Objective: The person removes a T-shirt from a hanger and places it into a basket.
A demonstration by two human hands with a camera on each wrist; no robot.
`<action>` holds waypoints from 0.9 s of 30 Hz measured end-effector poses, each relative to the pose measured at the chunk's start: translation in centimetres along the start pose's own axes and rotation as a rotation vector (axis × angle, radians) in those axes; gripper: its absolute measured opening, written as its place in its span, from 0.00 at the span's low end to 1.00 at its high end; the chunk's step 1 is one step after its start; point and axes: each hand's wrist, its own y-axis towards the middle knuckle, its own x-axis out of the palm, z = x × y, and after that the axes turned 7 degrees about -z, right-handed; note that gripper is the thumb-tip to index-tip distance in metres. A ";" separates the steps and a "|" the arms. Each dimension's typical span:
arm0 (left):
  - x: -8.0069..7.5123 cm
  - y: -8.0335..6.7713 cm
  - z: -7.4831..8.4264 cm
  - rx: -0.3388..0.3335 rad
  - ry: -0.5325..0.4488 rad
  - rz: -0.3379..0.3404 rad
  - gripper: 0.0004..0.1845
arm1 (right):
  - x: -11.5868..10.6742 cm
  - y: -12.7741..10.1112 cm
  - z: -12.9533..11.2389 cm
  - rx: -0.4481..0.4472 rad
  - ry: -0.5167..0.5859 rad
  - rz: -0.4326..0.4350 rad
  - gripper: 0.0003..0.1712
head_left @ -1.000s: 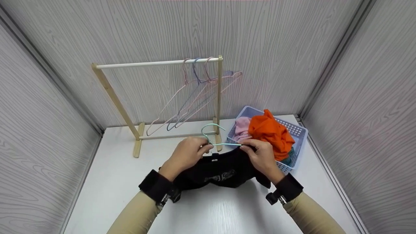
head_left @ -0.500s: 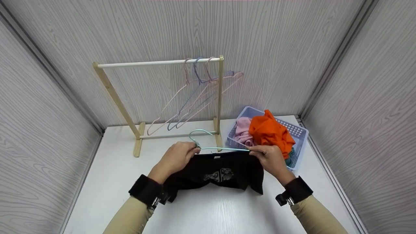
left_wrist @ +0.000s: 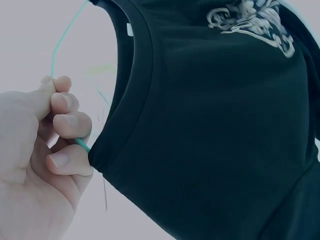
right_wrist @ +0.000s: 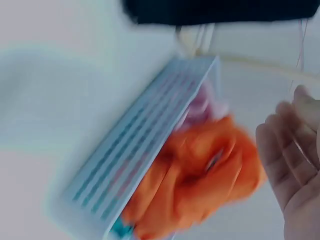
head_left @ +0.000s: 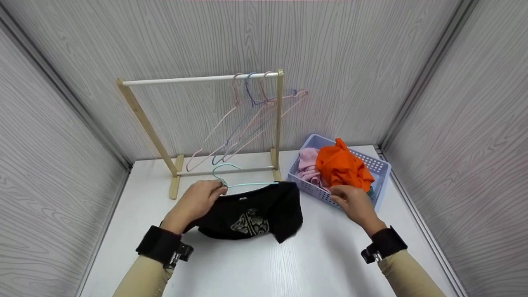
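My left hand (head_left: 198,199) pinches a teal wire hanger (head_left: 231,176) at the base of its hook; in the left wrist view the fingers (left_wrist: 65,122) curl round the teal wire (left_wrist: 59,42). A black T-shirt (head_left: 249,213) with a pale print hangs on that hanger above the table; its collar (left_wrist: 132,90) shows close up. My right hand (head_left: 350,202) holds nothing, fingers relaxed, beside the basket (head_left: 377,165). In the right wrist view the hand (right_wrist: 295,165) is open over the orange garment (right_wrist: 200,185).
A wooden clothes rack (head_left: 198,80) stands at the back with several pastel hangers (head_left: 247,119) bunched at its right end. The lilac basket (right_wrist: 135,155) at right holds orange (head_left: 342,167) and pink (head_left: 307,163) clothes. White table (head_left: 264,264), grey walls around.
My right hand has let go of the hanger and shirt and drawn right toward the basket. My left hand has carried the hanger with the shirt to the left.
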 end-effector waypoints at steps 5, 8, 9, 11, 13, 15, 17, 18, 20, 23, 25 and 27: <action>0.7 0.8 1.7 0.013 -0.011 -0.033 0.12 | 1.5 2.2 -3.5 -0.081 0.054 -0.061 0.26; 1.0 1.1 2.4 0.023 -0.024 -0.038 0.12 | 2.0 2.9 -4.5 -0.119 0.066 -0.032 0.17; 1.0 1.1 2.4 0.026 -0.026 -0.043 0.12 | 2.1 3.0 -4.7 -0.125 0.068 -0.015 0.13; 1.1 1.0 2.5 0.037 -0.034 -0.058 0.12 | 2.2 3.1 -4.6 -0.143 0.062 0.014 0.08; 1.0 0.9 2.3 0.045 -0.046 -0.075 0.12 | 2.2 3.0 -4.3 -0.157 0.053 0.012 0.07; 0.9 0.6 2.1 0.052 -0.054 -0.079 0.12 | 2.1 2.8 -3.5 -0.171 0.027 -0.005 0.07; 0.7 0.3 1.7 0.059 -0.064 -0.073 0.12 | 1.9 2.5 -2.5 -0.169 0.005 -0.005 0.06; 0.6 0.1 1.6 0.060 -0.070 -0.068 0.12 | 1.9 2.3 -1.9 -0.157 -0.005 0.008 0.06; 0.3 -0.1 1.3 0.069 -0.082 -0.056 0.13 | 1.7 1.9 -0.7 -0.117 -0.010 0.053 0.06; 0.1 -0.1 1.1 0.084 -0.106 -0.055 0.15 | 1.7 1.5 0.4 -0.059 0.006 0.097 0.06; 0.1 0.0 1.2 0.092 -0.115 -0.051 0.15 | 1.8 1.5 0.6 -0.042 0.019 0.085 0.05; 0.3 0.2 1.4 0.099 -0.122 -0.048 0.15 | 2.3 1.5 0.4 -0.049 0.023 0.053 0.06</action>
